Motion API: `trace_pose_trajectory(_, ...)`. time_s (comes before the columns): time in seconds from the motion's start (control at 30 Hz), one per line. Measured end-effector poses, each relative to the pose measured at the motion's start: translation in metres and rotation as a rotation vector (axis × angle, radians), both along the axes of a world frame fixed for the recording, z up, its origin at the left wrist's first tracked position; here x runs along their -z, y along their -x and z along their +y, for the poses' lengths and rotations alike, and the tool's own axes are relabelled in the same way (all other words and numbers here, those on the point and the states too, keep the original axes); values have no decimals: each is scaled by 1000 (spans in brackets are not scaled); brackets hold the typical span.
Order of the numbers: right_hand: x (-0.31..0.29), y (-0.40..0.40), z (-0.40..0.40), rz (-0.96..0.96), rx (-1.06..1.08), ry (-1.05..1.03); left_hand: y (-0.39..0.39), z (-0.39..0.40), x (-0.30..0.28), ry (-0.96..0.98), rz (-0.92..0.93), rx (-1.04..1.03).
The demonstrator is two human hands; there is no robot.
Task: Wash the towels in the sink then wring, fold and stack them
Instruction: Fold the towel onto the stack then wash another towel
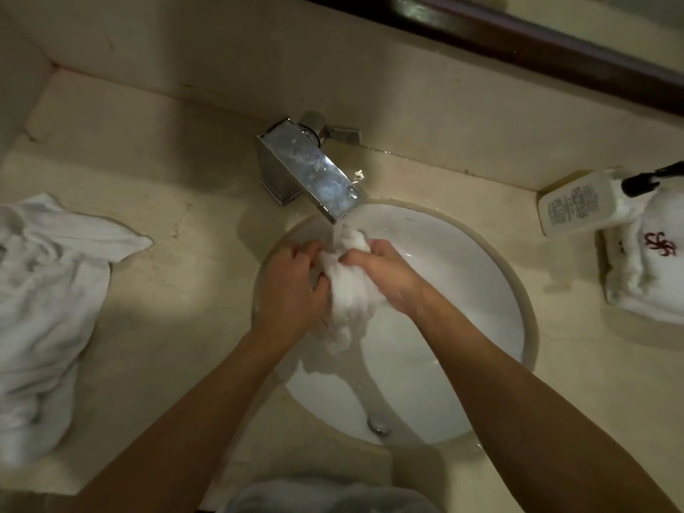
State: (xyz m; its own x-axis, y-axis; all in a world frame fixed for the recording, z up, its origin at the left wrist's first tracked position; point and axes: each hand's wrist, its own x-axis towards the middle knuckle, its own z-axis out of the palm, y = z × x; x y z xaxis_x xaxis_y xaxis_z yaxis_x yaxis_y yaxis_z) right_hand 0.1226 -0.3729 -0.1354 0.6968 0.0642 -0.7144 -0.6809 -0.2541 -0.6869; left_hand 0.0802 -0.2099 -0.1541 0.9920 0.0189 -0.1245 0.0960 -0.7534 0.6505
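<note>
A small white towel (351,298) is bunched up over the round white sink (462,327), right under the water running from the chrome faucet (314,172). My left hand (292,286) grips the towel's left side with curled fingers. My right hand (385,275) grips its right side, thumb over the cloth. The towel's lower end hangs down into the basin. A heap of crumpled white towels (44,309) lies on the counter at the left. At the right sits a folded white towel (651,275) with a red embroidered mark.
A white pump bottle (581,205) with a black nozzle lies tipped against the folded towel at the right. The sink's drain plug (378,423) shows near the basin's front. The beige stone counter (192,253) surrounds the sink. More white cloth (325,498) shows at the bottom edge.
</note>
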Motion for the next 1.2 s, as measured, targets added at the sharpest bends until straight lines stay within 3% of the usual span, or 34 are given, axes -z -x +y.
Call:
trace_pose_trajectory(0.1,-2,-7,-8,25,-34,9,-12,-5,-8,-47,85,68)
trace_pose_trajectory(0.23,-27,5,-14,-18,-247,-141,-35,-3,-7,-107,111,351)
trace_pose_trajectory(0.37,-24,17,-19,-171,-512,100,-40,-15,-22,39,204,592)
trace_pose_trajectory(0.5,-31,27,-32,-213,-636,243,-44,-30,-37,10,218,742)
trace_pose_trajectory(0.67,-54,34,-41,-351,-636,404,-48,-38,-48,111,303,717)
trace_pose_trajectory(0.83,-108,26,-68,-498,-464,316,-51,-36,-64,151,182,672)
trace_pose_trajectory(0.93,-147,24,-73,-589,-394,215,-47,-37,-75,325,158,485)
trace_pose_trajectory(1.07,-180,24,-77,-656,-391,222,-32,-53,-86,386,128,484)
trace_pose_trajectory(1.2,-197,31,-96,-661,-384,216,-32,-65,-115,601,26,426)
